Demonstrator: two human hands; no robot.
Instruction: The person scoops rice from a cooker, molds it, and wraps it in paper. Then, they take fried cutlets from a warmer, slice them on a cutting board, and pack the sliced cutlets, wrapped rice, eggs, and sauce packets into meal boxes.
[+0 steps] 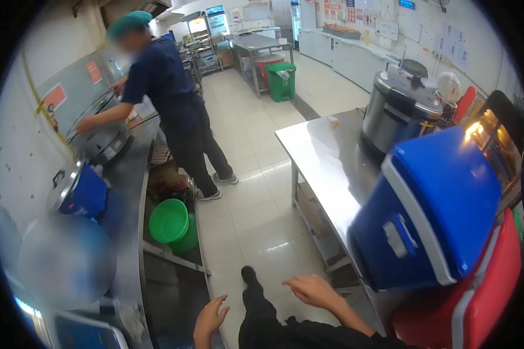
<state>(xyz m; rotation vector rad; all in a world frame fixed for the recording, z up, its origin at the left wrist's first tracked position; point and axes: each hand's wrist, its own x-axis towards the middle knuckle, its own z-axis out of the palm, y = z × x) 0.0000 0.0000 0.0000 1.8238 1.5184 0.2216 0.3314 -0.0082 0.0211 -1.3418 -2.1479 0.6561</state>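
Our left hand (211, 320) and right hand (315, 291): empty, loosely open. Blue cooler (448, 195): to our right (right hand nearer).

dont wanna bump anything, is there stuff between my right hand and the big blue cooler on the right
Nothing visible stands between the right hand and the blue cooler; the near edge of the steel table just runs close beside that gap.

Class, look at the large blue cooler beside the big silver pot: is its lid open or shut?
Shut. The lid lies against the cooler's pale rim, with no gap visible along the side facing us.
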